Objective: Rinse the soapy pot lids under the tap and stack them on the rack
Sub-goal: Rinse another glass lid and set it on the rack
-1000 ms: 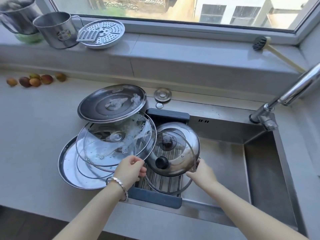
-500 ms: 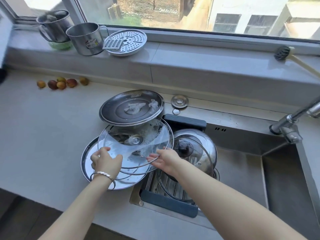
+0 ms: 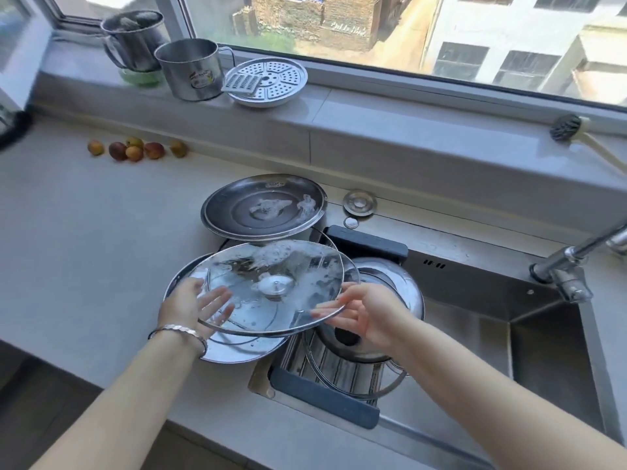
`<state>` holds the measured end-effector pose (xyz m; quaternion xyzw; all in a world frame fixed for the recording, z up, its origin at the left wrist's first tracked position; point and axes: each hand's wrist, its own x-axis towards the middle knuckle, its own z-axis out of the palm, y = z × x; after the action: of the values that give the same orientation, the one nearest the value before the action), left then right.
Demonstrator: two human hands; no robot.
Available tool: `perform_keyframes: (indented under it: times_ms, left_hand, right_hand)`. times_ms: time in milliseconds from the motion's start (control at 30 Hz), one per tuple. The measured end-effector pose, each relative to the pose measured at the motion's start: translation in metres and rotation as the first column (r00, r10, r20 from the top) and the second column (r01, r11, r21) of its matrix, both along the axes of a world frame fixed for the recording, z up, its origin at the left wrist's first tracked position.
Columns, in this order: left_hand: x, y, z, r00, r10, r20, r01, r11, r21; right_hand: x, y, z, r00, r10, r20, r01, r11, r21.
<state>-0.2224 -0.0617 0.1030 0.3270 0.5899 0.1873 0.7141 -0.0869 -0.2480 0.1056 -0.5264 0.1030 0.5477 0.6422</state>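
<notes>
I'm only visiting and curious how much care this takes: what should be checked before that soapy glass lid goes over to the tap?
1. Glass lid supported on both sides: ok. The left hand and right hand hold opposite edges, fingers underneath.
2. Lid raised off the pile: ok. It looks raised above the large steel lid below.
3. Suds gone: not ok. Foam covers its far part.
4. Water running from the tap: cannot tell. The spout is out of view.
5. Room on the rack: cannot tell. Domed lids cover most of it.
</notes>
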Motion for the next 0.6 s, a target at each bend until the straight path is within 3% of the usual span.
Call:
perform_keyframes:
  times_ms: [100,200,433,600]
  left_hand:
    - [0.003,-0.021,0.011,0.994,-0.062,0.095,0.081,0.976,-0.202]
    - [0.018,-0.053,0.009,0.985,-0.142,0.102,0.164,0.949,-0.269]
    - [0.064,-0.135,-0.021,0.947,-0.242,0.211,0.274,0.952,-0.135]
    - [0.095,-0.185,-0.033,0.919,-0.33,0.214,0.34,0.94,-0.011]
  right_hand:
    - [0.008,-0.037,0.014,0.999,-0.004,0.032,0.005,1.0,-0.015]
    - [0.015,-0.08,0.018,0.992,0.021,0.125,-0.014,0.999,-0.053]
    - [0.029,-0.18,0.006,0.983,-0.023,0.182,0.045,0.992,-0.121]
    - [0.047,-0.237,-0.018,0.922,-0.037,0.386,0.186,0.915,-0.357]
